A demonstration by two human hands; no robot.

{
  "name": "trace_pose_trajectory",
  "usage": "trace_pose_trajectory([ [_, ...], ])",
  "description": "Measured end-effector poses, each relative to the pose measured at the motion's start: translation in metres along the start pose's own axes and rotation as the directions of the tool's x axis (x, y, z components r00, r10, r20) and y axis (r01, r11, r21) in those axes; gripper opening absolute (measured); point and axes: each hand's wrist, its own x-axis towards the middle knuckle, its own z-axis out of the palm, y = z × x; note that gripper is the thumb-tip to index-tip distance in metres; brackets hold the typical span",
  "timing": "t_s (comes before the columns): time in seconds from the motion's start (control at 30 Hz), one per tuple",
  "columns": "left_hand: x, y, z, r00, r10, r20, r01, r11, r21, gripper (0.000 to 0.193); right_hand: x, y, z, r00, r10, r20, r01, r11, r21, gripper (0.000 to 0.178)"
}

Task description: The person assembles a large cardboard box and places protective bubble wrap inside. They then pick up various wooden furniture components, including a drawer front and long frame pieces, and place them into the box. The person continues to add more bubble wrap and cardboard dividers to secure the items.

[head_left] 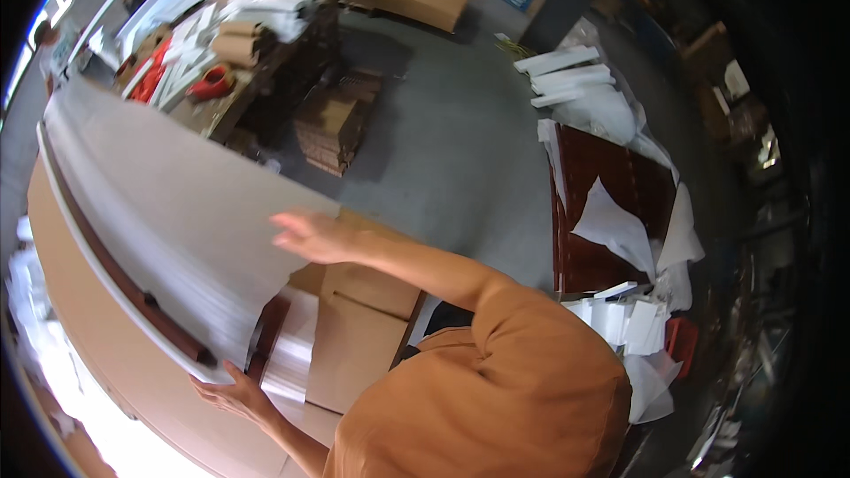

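Observation:
A large white foam sheet [177, 186] spreads across the work surface at the left, partly over brown cardboard [80, 319]. Along its left side runs a long dark brown wooden piece [115, 270], edged by a white foam strip [75, 221]. My left hand [235, 394] is at the strip's near end, thumb on one side and fingers on the other. Beside it, a dark brown piece [268, 332] shows past the sheet's torn-looking edge. My right hand [310, 235] is held over the sheet's right part, fingers stretched out and slightly blurred, with nothing in it.
Back left, a cluttered table [212, 115] carries white strips, cardboard and a red tape roll [212, 82]. Stacked cardboard [329, 128] stands on the floor. At right lie dark brown panels [611, 186] with white foam pieces [567, 75]. A person [55, 53] is at far left.

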Motion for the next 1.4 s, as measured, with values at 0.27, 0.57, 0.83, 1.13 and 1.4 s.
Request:
trace_pose_trajectory([
  [0.27,-0.113,0.335,0.012,0.731,0.640,0.238,-0.297,0.611,-0.734,0.031,-0.240,0.220,-0.243,0.632,0.591,-0.500,-0.463,0.806,0.368,0.041],
  [0.57,-0.247,0.597,0.059,-0.176,0.850,0.497,-0.275,0.442,-0.854,0.036,-0.356,0.306,-0.384,0.435,0.736,-0.519,-0.507,0.677,0.534,0.041],
  [0.83,-0.248,0.738,0.191,-0.402,0.534,0.743,-0.622,0.436,-0.650,0.046,-0.315,0.403,-0.520,0.393,0.785,-0.479,-0.606,0.613,0.506,0.040],
  [1.13,-0.266,1.024,0.286,-0.371,0.784,0.497,-0.303,0.404,-0.863,0.035,-0.340,0.586,-0.734,0.073,0.790,-0.609,-0.669,0.492,0.557,0.042],
  [1.4,-0.290,1.124,0.412,-0.398,0.602,0.693,-0.595,0.405,-0.694,0.032,-0.342,0.787,-0.893,-0.149,0.945,-0.292,-0.296,0.239,0.925,0.046],
])
